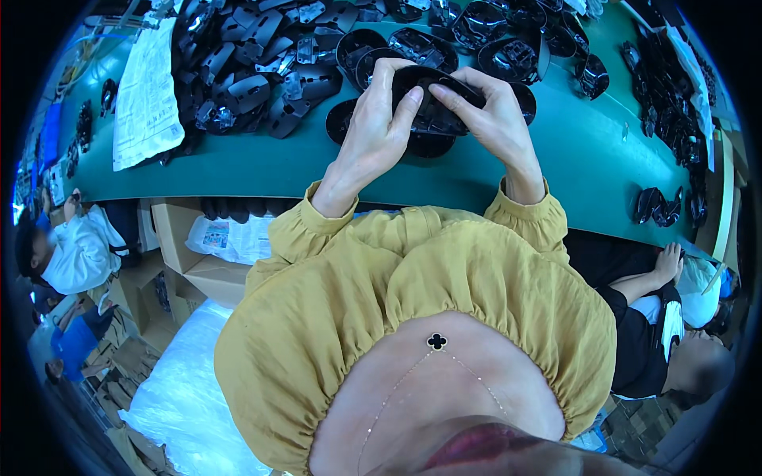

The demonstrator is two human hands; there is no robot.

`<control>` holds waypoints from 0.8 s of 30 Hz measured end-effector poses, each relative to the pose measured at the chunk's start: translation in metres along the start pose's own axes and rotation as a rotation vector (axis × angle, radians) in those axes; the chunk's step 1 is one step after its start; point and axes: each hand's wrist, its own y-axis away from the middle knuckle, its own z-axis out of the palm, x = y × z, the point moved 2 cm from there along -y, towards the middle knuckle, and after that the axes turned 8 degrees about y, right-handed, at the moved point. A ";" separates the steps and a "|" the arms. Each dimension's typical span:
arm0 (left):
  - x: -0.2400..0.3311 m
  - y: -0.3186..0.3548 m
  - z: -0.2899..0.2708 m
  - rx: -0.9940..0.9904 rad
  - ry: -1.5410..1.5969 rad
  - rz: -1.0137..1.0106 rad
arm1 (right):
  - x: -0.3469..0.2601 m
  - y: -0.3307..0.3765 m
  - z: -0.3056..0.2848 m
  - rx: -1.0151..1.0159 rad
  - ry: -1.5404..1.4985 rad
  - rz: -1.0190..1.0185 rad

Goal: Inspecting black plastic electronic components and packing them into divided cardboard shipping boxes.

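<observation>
Mustard sleeves (413,270) nearest — both forearms reach far over the green table (587,151). Left hand (373,131) and right hand (496,119) both clamp one black shell (435,107), thumbs pressing on top. More black parts (262,71) piled beyond, far left.

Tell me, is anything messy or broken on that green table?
Nothing looks broken. The left hand and right hand together hold one black plastic shell over the green table. The only untidy bit is the pile of black parts at upper left, heaped unevenly beside a white sheet.
</observation>
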 end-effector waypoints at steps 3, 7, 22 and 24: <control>0.007 0.000 0.004 -0.004 0.030 -0.036 | 0.005 -0.001 0.007 0.091 -0.016 -0.139; 0.003 0.003 0.010 0.103 0.092 0.032 | -0.002 0.002 0.017 0.118 -0.051 -0.135; 0.008 0.007 0.010 0.257 0.059 0.083 | -0.010 0.006 0.031 0.235 -0.196 -0.155; 0.008 0.008 0.011 0.279 0.109 0.100 | -0.014 0.006 0.035 0.265 -0.190 -0.182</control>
